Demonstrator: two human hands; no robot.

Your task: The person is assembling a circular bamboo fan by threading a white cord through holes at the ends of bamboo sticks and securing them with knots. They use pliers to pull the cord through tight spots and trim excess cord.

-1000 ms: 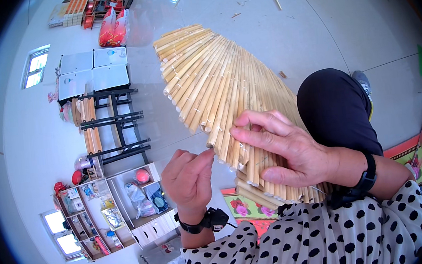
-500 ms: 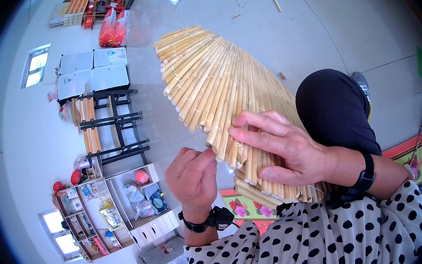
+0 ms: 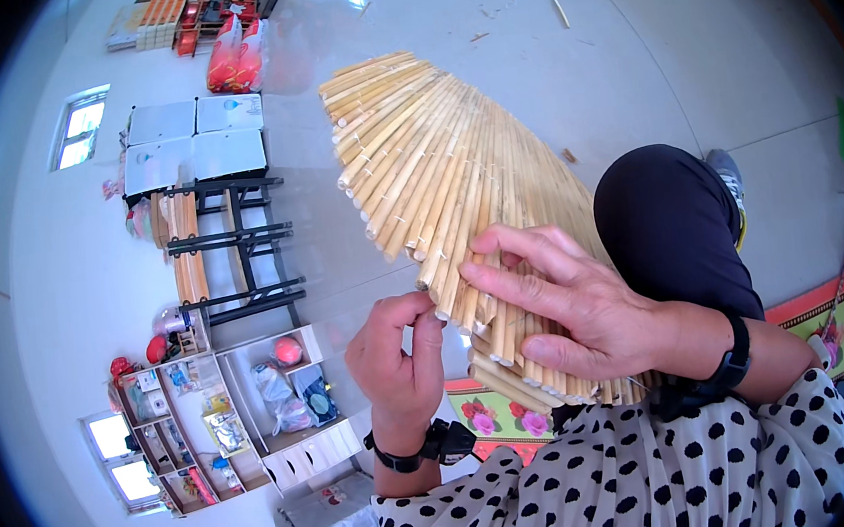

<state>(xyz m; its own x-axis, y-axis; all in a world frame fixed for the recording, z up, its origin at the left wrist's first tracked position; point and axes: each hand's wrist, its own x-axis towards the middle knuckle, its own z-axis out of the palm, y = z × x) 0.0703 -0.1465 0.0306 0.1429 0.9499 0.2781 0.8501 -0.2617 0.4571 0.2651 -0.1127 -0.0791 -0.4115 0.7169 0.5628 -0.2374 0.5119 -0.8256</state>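
A mat of straw-coloured reed sticks (image 3: 454, 165), tied side by side with pale thread, fans out in front of me. Its near end curls over on itself above my lap. My right hand (image 3: 587, 314) lies across the sticks, gripping them between spread fingers and thumb. At the lower left edge of the mat, my left hand (image 3: 397, 351) is closed in a pinch, thumb and forefinger tips meeting right beside the cut stick ends. Whatever sits in that pinch is too small to make out.
My bent knee (image 3: 669, 217) in dark trousers is right of the mat. Stick scraps (image 3: 561, 12) lie on the tiled floor. Along the left stand a shelf unit (image 3: 180, 425), black-legged trestles (image 3: 234, 240) and white cabinets (image 3: 196, 143). Flowered cloth (image 3: 501, 417) shows below the mat.
My left thumb and forefinger have bowed apart behind their tips, so a gap shows between them. The right hand keeps its grip; the view has shifted slightly.
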